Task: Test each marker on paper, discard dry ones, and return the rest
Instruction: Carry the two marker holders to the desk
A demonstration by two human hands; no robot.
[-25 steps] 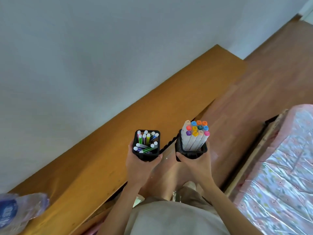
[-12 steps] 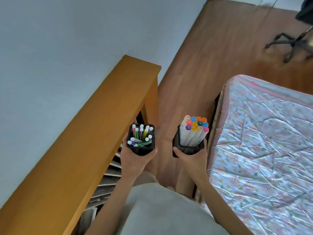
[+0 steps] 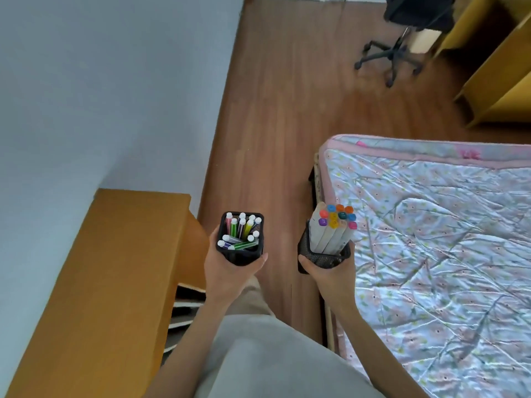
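The left hand (image 3: 230, 271) grips a square black cup (image 3: 240, 239) by its base, fingers curled round the walls; the right hand (image 3: 330, 272) grips a black mesh cup (image 3: 321, 254) the same way. Both are carried in the air over the floor (image 3: 287, 124), between a wooden shelf (image 3: 115, 268) and the bed (image 3: 431, 239). The left cup holds thin pens (image 3: 240, 231) with white caps, leaning loosely; the right holds fat white markers (image 3: 333, 228) with coloured end caps, packed tight and standing tall. I judge both loads light and rigid, but top-heavy: hold low and upright, or the smooth plastic barrels slide out. Mesh gives good purchase
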